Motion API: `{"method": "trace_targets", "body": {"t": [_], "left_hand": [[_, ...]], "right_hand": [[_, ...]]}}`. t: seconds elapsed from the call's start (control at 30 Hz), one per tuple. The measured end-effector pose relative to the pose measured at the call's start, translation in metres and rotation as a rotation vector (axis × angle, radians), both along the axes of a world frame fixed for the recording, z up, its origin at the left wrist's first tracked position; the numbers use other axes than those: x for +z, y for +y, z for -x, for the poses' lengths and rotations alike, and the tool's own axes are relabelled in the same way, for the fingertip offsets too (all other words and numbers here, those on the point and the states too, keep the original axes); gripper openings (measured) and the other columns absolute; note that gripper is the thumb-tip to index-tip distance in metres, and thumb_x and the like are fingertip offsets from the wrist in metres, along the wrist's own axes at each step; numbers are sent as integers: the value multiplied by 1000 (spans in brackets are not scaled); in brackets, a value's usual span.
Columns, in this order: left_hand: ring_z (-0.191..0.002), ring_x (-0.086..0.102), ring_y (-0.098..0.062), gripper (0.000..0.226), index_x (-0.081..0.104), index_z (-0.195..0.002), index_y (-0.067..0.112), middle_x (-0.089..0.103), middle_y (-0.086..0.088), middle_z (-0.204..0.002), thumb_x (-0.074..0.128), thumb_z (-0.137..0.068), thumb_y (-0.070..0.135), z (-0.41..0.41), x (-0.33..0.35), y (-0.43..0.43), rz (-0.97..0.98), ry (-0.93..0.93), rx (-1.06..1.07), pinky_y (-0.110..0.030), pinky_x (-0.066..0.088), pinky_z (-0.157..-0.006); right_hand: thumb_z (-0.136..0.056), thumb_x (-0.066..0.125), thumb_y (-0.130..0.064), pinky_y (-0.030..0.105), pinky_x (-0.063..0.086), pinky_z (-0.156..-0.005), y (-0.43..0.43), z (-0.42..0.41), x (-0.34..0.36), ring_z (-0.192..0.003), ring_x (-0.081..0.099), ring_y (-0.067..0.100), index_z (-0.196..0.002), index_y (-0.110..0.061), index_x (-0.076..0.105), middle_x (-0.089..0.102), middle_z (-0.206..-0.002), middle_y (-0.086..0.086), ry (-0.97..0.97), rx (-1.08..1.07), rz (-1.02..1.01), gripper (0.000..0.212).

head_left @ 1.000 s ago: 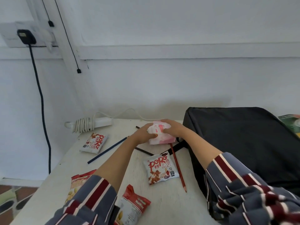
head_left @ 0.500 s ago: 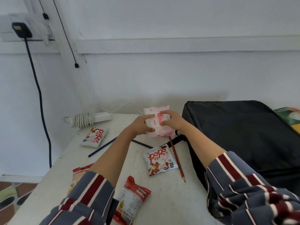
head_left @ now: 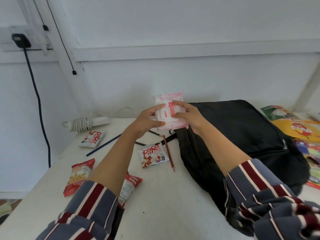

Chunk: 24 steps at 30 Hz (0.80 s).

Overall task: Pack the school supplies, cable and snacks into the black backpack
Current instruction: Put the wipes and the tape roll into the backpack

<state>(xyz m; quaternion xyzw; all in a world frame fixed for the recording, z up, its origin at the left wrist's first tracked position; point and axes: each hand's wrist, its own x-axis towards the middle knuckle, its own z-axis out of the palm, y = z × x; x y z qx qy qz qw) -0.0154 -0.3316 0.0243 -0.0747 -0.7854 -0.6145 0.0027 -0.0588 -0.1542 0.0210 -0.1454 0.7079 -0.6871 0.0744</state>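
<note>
A white table (head_left: 155, 205) filled the view from above, set against a white wall. A black backpack (head_left: 242, 135) lay flat across its right half; no opening showed, so its contents could not be seen. At the far right edge lay a pile of bright yellow and green printed packaging (head_left: 297, 130), its writing too blurred to read.

Above the table's far side, just left of the backpack, both hands held up a soft pink-and-white packet (head_left: 166, 101). The left hand (head_left: 145, 121) gripped its left side, thumb underneath. The right hand (head_left: 187, 115) gripped its right side, fingers curled onto the front. The packet's red label was too small to read.

A white power strip (head_left: 97, 120), with its cable coiled round it, lay at the table's back left.

Two red snack bags (head_left: 78, 175) (head_left: 131, 184) lay near the left forearm, their print illegible. Two small white packets read "POPO" in red: one (head_left: 153, 155) mid-table, one (head_left: 91, 138) near the power strip.

A red pencil (head_left: 168, 155) lay just beside the middle POPO packet. A blue pencil (head_left: 103, 147) and a black pencil (head_left: 155, 133) lay near it.
</note>
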Motion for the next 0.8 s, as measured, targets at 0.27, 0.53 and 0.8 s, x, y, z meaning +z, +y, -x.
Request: {"method": "trace_targets", "body": {"t": [0.27,0.53,0.8], "left_hand": [[-118,48,-14,68,48,-133,28,50,-1,-128,62,-80,-11,-52,1,88,-49,32,-31,-13,51,-74],[-121,48,-18,64,48,-127,33,49,-3,-133,65,-79,-5,-94,-14,172,-11,-4,-89,-33,49,-96],[-116,52,-22,70,32,-133,32,48,-5,-128,67,-81,0,-110,-9,212,66,-51,-181,-24,55,-79]], "right_hand": [[-79,64,5,50,52,-88,90,-62,7,-116,54,24,-121,-32,52,51,-129,2,-67,120,53,57],[-79,64,5,46,55,-85,177,-113,-8,-114,56,23,-121,-29,54,54,-125,2,-103,60,68,56],[-78,61,9,38,55,-81,221,-131,-17,-112,54,21,-117,-29,57,56,-120,0,-184,-35,172,54]]}}
